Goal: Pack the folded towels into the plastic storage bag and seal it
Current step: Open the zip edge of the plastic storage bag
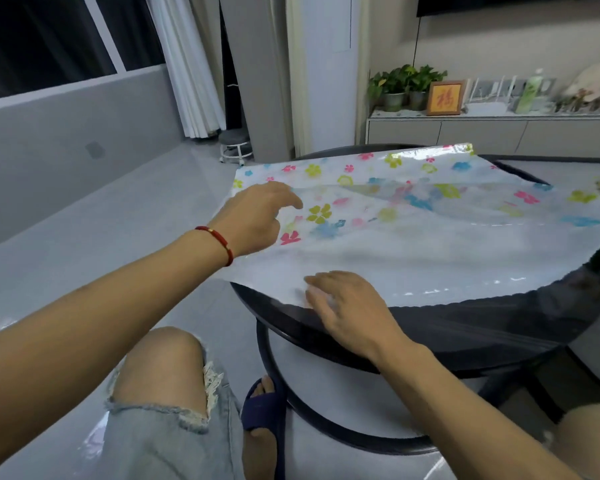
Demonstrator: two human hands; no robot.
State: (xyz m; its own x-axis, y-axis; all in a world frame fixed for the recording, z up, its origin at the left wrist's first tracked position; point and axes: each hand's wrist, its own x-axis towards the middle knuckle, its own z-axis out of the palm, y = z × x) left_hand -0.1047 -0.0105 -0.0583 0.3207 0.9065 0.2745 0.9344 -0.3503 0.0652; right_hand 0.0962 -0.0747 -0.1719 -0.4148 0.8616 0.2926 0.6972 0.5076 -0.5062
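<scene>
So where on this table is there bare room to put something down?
Bare table shows along the near rim, between the bag edge and the person, right of the right hand. A dark strip also shows at the far right. The bag covers the rest; the left hand crowds its left edge.

Storage bag [430, 244]: thin glossy plastic, translucent, printed with coloured flowers, creased. Counter [465, 327]: dark glossy top on dark tubular frame. Floor [84, 237]: smooth, reflective tile. Jeans [160, 441]: frayed pale denim cloth.
</scene>
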